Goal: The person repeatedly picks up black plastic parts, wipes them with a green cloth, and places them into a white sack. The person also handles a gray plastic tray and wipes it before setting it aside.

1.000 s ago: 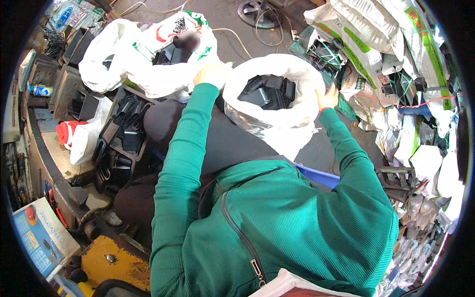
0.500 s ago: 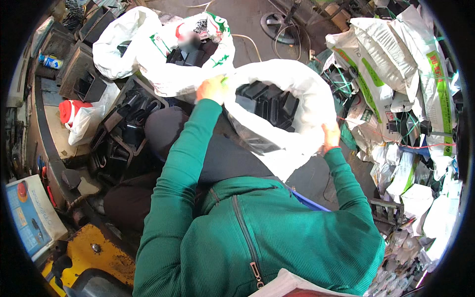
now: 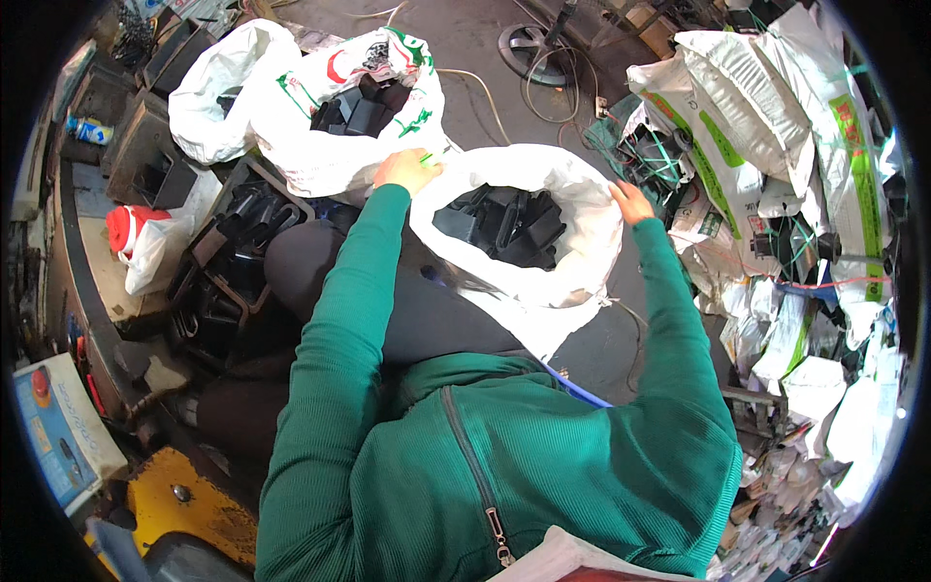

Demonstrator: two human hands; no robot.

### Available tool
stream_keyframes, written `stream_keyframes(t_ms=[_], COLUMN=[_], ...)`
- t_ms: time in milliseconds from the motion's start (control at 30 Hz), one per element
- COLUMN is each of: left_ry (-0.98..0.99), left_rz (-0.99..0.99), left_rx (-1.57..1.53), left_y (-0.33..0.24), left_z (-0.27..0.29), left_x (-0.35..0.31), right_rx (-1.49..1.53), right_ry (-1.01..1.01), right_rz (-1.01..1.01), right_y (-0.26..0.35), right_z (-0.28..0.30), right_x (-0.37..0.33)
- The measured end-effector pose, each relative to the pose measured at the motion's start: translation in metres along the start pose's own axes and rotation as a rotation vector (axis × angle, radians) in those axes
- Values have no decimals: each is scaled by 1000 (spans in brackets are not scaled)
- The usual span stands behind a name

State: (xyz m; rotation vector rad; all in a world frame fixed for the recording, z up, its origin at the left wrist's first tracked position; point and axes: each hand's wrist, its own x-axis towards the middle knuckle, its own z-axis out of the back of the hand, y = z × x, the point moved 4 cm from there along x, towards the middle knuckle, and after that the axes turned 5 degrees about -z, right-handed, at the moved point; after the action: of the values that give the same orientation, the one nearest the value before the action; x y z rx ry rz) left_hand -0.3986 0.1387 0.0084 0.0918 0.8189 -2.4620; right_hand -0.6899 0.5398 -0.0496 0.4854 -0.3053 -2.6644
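Observation:
A white woven sack [image 3: 588,229] stands before me with its mouth wide and its rim rolled outward. Dark plastic parts [image 3: 504,225], black and boxy, lie inside it. My left hand [image 3: 409,172] is closed at the sack's far left rim, in the gap beside a second white sack; its fingertips are partly hidden. At the far right of the rim, my right hand [image 3: 633,202] grips the edge with its fingers bent over it. The second white sack [image 3: 320,160], with green and red print, holds similar black parts [image 3: 361,109].
Another white sack [image 3: 225,60] stands at the far left. A black crate [image 3: 254,209] of dark parts sits by my left leg. Filled bags [image 3: 747,107] are stacked on the right. A cable [image 3: 482,92] and a round metal base [image 3: 536,53] are on the floor ahead.
My right hand has moved farther away along the sack's right rim. The sack's mouth has shifted left and its far rim sits lower. My left hand stays near the far left rim.

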Motion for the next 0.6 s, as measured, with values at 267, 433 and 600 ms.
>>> stream_keyframes(t_ms=[267, 433, 600], left_ry=[-232, -168, -163], left_rz=[-118, 13, -22], left_rx=[103, 198, 169], left_y=[12, 15, 18], left_z=[8, 16, 10], left_x=[-11, -27, -20], right_rx=[294, 520, 732], right_ry=[-456, -301, 193], right_rz=[94, 45, -192], right_y=[109, 124, -25], right_z=[8, 12, -71], right_x=[11, -32, -105])
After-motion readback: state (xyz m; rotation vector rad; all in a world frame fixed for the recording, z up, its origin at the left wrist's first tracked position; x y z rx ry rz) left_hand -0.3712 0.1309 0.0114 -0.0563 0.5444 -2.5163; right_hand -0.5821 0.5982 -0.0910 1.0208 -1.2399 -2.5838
